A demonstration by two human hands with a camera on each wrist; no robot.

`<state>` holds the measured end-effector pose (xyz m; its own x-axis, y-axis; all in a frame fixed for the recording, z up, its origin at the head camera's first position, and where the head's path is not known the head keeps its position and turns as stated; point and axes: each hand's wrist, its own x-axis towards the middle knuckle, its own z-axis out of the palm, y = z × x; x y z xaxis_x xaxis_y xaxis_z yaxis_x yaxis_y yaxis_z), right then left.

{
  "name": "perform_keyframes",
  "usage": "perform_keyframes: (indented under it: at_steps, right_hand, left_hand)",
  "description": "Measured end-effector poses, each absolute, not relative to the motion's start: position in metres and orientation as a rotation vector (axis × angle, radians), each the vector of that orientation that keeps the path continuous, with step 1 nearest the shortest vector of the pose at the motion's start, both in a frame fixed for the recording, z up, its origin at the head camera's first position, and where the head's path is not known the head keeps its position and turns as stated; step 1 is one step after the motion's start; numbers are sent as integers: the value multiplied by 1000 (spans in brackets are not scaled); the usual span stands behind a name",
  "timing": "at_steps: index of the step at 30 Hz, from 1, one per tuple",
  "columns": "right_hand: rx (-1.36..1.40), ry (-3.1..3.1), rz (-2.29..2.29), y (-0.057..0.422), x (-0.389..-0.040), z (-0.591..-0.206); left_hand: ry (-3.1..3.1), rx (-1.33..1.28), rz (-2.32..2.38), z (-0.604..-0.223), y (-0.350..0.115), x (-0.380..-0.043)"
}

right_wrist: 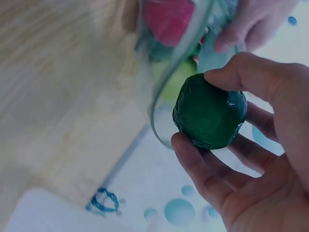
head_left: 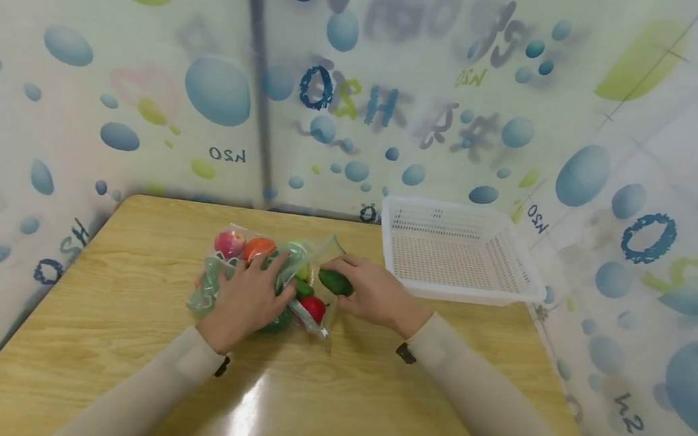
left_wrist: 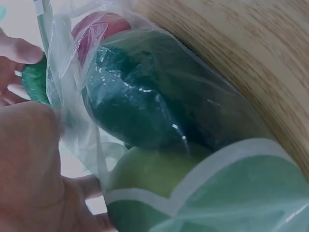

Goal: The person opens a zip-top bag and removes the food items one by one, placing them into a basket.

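Note:
A clear plastic zip bag (head_left: 202, 295) with a green print lies on the table, full of colourful fruit and vegetables. Through it show a pink-red fruit (head_left: 229, 243), an orange-red one (head_left: 259, 248), a red one (head_left: 313, 308) near the mouth, and a large dark green one (left_wrist: 145, 92). My left hand (head_left: 252, 296) grips the bag near its mouth from above; some of its fingers are hidden behind the plastic. My right hand (head_left: 374, 293) holds a dark green, bumpy vegetable (right_wrist: 210, 112) between thumb and fingers, just outside the bag's open, green-edged mouth.
A white perforated plastic basket (head_left: 460, 292) stands at the back right of the wooden table (head_left: 132, 358), close to the wall. Patterned walls (head_left: 341, 150) border the table behind and at the sides.

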<state>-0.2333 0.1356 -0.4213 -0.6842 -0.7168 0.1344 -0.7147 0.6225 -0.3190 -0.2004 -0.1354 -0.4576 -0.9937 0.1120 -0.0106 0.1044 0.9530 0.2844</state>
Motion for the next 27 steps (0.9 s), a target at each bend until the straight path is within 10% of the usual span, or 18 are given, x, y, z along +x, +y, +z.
perform_keyframes:
  at_steps: [27]
  right_hand:
    - [-778, 3024, -478, 271, -300, -373]
  left_hand:
    - [3122, 146, 415, -459, -151, -196]
